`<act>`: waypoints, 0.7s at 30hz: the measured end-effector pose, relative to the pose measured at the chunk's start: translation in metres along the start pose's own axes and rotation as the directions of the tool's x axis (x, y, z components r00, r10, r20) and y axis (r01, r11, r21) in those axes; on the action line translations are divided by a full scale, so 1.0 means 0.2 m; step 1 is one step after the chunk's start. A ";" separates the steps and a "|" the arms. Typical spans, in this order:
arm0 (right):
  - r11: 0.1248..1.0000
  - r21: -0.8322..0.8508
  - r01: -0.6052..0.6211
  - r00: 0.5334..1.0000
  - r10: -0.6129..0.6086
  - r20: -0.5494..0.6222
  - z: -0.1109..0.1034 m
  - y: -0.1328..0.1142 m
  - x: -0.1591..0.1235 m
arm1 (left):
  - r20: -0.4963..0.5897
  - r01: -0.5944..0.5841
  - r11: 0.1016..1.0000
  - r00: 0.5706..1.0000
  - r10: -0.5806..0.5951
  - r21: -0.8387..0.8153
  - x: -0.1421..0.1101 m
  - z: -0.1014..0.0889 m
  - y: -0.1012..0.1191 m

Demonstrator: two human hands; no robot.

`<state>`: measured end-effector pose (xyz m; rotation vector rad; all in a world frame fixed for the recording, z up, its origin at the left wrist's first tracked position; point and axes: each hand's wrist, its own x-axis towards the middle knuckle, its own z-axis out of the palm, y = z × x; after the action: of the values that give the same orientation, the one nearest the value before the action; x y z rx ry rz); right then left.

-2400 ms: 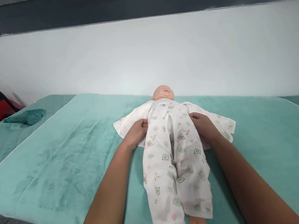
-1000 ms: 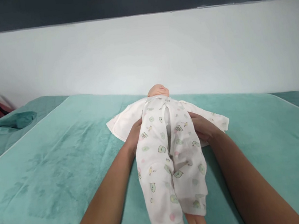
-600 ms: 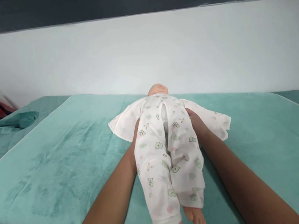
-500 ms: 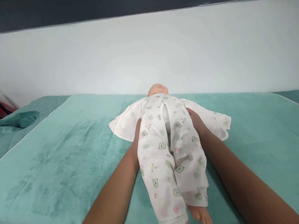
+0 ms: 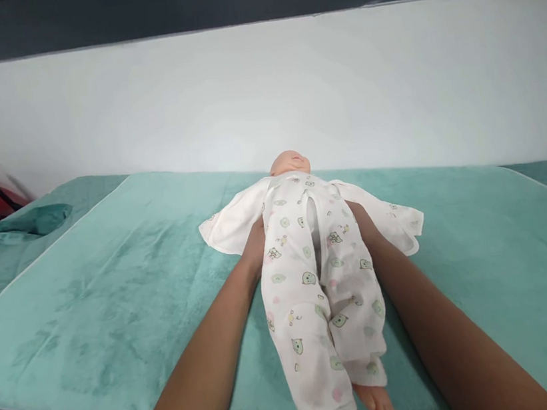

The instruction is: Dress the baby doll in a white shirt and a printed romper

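I count one doll (image 5: 290, 164), two bare feet (image 5: 376, 402) at its near end, and one pair of trousers (image 5: 311, 334) with two legs. One white upper garment (image 5: 232, 221) is there also, its two sides spread out like wings. My two hands are both at the doll.

The trousers are of soft white cloth, printed with small green animal heads and pink spots, and they have a long opening in the middle. The doll's head and feet look smooth, like plastic or rubber. The cover (image 5: 113, 286) below is teal and plush, with darker brushed marks. Behind it stands a plain white wall (image 5: 259, 92).

The doll lies on its back, its feet towards me, between my left hand (image 5: 258, 239) and my right hand (image 5: 363, 221). Each hand is against one side of the trousers, at about hip height, with the wrist low near the cover. My fingers are hidden behind the cloth – whether they grasp the doll or only lie against it, I cannot tell.
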<state>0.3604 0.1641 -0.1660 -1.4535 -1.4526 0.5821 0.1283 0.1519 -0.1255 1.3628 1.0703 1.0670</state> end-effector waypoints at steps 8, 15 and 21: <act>0.989 0.146 -0.028 1.000 0.025 0.019 0.00 -0.01 -0.01 | 0.151 0.073 0.994 0.987 -0.061 -0.080 0.06 -0.06 -0.07; 0.988 0.143 -0.061 0.998 0.065 -0.019 0.01 -0.04 -0.02 | 0.133 0.046 0.987 0.991 -0.025 -0.153 0.06 -0.05 -0.07; 0.988 0.151 -0.045 0.998 0.051 -0.036 0.03 -0.04 -0.01 | -0.089 0.002 0.999 0.996 0.001 0.033 0.03 0.00 0.01</act>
<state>0.3519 0.1624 -0.1622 -1.3769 -1.3170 0.6739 0.1304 0.1571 -0.1234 1.3515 1.1582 1.1233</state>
